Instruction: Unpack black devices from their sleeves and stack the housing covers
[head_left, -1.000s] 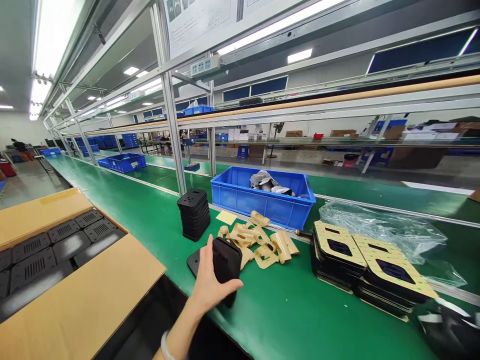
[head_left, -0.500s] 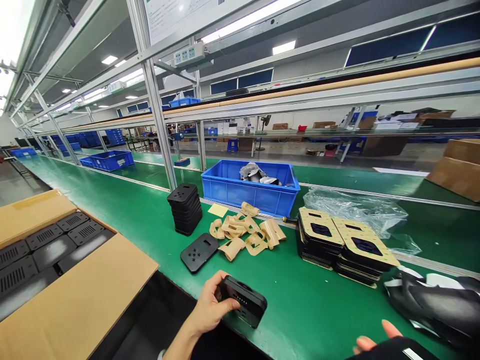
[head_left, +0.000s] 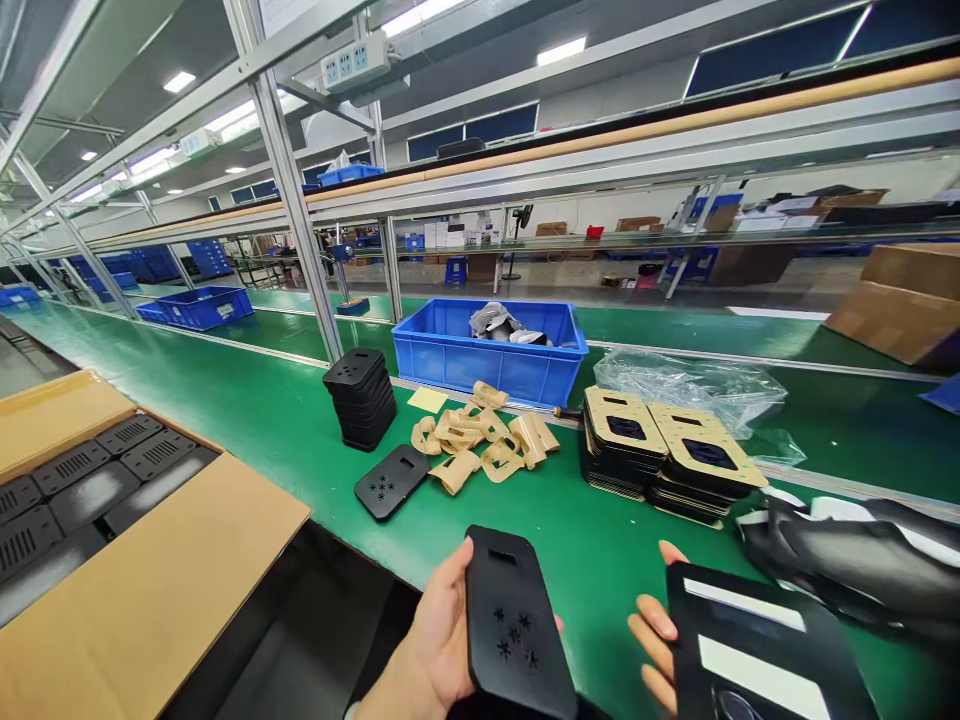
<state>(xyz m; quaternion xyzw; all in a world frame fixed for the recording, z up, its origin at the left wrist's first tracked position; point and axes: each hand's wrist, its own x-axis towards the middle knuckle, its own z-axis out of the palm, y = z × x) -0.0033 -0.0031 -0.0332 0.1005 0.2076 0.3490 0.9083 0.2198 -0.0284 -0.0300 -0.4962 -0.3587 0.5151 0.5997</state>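
Observation:
My left hand (head_left: 439, 635) is closed around a black plastic case (head_left: 517, 610). Its face, with a slot and several star-shaped cut-outs, points up toward me. On the right, my right hand (head_left: 656, 640) grips a flat black panel (head_left: 765, 640) by its left edge; the panel shows two white strips and a round part low down, cut off by the frame. Another black case (head_left: 391, 482) lies flat on the green bench, beside crumpled tan backing papers (head_left: 480, 440). Behind it stands a stack of black cases (head_left: 362, 400).
Two stacks of black panels with tan adhesive faces (head_left: 701, 445) stand right of centre, with clear plastic film (head_left: 690, 385) behind. A blue bin (head_left: 487, 360) holds scraps. An open carton (head_left: 187, 560) of black cases is at left; black-and-white film (head_left: 847, 560) lies at right.
My left hand has turned the case so its star-cut face shows, and moved it slightly right. My right hand has come up into view with the black panel. The camera view has shifted.

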